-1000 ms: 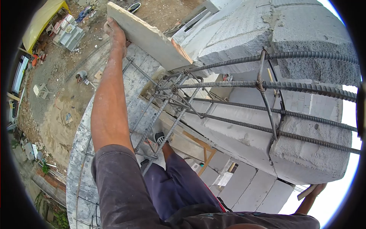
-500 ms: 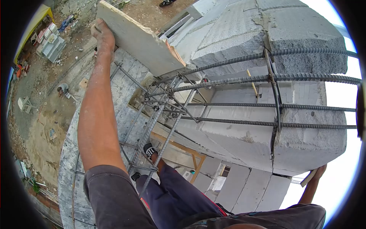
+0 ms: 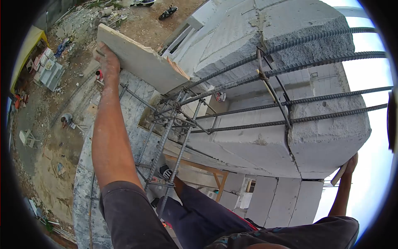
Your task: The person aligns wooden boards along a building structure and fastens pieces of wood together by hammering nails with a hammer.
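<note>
The left hand lies against the left end of a splintered-edged plywood board; how far its fingers close around it, I cannot tell. The board extends rightward from that hand. Below and right of this hold, a tied rebar cage runs along an aerated-concrete block wall. At the wall's far lower corner, the right hand grips a wooden stick.
</note>
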Demonstrator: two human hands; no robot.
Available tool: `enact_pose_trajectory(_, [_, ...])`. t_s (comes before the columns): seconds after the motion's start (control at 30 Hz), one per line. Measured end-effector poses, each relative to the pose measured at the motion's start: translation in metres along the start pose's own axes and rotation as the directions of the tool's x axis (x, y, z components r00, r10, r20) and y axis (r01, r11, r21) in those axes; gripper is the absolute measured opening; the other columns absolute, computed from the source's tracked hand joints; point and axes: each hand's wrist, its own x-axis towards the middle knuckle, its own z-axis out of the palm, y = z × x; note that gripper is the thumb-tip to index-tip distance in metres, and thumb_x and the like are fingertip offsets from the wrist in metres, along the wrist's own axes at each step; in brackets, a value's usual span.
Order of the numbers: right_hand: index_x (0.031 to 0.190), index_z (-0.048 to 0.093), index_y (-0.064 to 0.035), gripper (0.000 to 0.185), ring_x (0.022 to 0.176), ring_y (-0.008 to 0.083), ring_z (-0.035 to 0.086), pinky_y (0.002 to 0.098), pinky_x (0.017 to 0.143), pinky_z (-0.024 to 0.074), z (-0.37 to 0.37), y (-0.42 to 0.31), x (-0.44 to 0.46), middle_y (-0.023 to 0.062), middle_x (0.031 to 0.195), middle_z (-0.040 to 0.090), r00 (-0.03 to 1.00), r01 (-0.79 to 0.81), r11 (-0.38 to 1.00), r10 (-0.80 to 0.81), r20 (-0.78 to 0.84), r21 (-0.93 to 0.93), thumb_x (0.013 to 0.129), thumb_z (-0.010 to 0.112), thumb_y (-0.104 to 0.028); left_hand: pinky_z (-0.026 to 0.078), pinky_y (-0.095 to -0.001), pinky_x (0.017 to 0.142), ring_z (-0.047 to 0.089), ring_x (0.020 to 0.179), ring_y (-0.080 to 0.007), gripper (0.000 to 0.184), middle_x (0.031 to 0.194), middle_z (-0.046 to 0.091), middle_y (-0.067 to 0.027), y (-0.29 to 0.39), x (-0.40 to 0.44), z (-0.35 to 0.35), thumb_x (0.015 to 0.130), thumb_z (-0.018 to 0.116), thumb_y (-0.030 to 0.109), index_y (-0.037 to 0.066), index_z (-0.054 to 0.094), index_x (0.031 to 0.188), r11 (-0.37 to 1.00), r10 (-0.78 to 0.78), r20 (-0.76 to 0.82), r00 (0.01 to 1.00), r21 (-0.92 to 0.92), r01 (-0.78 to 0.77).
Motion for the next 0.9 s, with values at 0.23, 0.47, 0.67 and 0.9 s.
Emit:
enact_pose_trajectory(0.23, [0.127, 0.054, -0.0026, 0.032, 0.073, 0.0040, 0.048, 0.0182, 0.062, 0.0412, 0.011, -0.050, 0.008, -0.0008, 0.092, 0.052, 0.999, 0.029, 0.954, -0.014, -0.050, 0.298, 0.107, 0.047, -0.027, 0.035, -0.0522, 0.110, 0.044, 0.135, -0.0493, 0.096, 0.149, 0.039, -0.0339, 0.009, -0.011, -0.003, 0.093, 0.029, 0.078, 0.008, 0.011, 0.157, 0.999, -0.020, -0.022, 1.000, 0.034, 0.021])
enact_pose_trajectory(0.47, [0.143, 0.040, 0.0036, 0.042, 0.075, 0.0031, 0.050, 0.0147, 0.064, 0.0425, -0.095, -0.131, -0.022, 0.0069, 0.110, 0.059, 0.928, 0.316, 0.924, -0.348, 0.133, 0.215, 0.110, 0.035, -0.023, 0.032, -0.0475, 0.114, 0.037, 0.141, -0.0434, 0.100, 0.156, 0.033, -0.0276, 0.020, -0.020, -0.009, 0.091, 0.025, 0.083, 0.013, 0.007, 0.160, 0.997, -0.080, 0.046, 0.996, 0.015, 0.079])
enact_pose_trajectory(0.67, [0.110, 0.048, 0.0030, 0.027, 0.057, 0.0063, 0.051, 0.0175, 0.049, 0.0429, 0.070, -0.177, -0.108, 0.0068, 0.085, 0.054, 0.852, 0.488, 0.824, -0.521, 0.045, 0.287, 0.099, 0.056, -0.021, 0.037, -0.0523, 0.109, 0.044, 0.133, -0.0514, 0.092, 0.151, 0.037, -0.0325, 0.020, -0.019, -0.010, 0.094, 0.033, 0.076, 0.012, 0.010, 0.157, 0.998, -0.019, 0.010, 1.000, 0.059, 0.018])
enact_pose_trajectory(0.9, [0.086, 0.060, 0.0033, 0.030, 0.051, 0.0064, 0.048, 0.0227, 0.044, 0.0366, 0.377, -0.267, -0.219, 0.0018, 0.065, 0.054, 0.569, -0.183, 0.852, -0.315, 0.760, 0.490, 0.086, 0.077, -0.021, 0.038, -0.0527, 0.108, 0.047, 0.130, -0.0520, 0.092, 0.148, 0.040, -0.0342, 0.018, -0.019, -0.015, 0.093, 0.035, 0.077, 0.014, 0.011, 0.156, 1.000, 0.010, 0.034, 0.999, -0.003, -0.010])
